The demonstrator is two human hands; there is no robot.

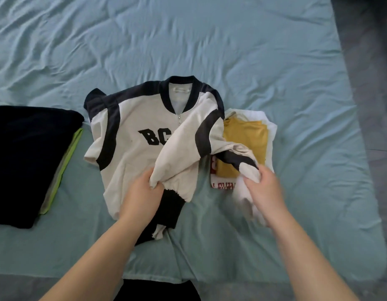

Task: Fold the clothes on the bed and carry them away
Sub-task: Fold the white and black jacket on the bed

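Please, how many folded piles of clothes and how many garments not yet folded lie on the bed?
Folded piles: 2, the dark navy and lime-green pile and the mustard-yellow and white pile.
Garments not yet folded: 1, the cream and navy zip jacket.
Total: 3.

You are looking down on a bed (366,246) that fills nearly the whole view, covered by a pale blue-green sheet (188,35). The sheet is creased all over, with long wrinkles running across its far half. Along the bed's right edge you see a strip of dark grey floor (375,131). A darker, blurred shape (362,11) sits beyond the far right corner. The light is soft and even, leaving faint shadows in the folds.
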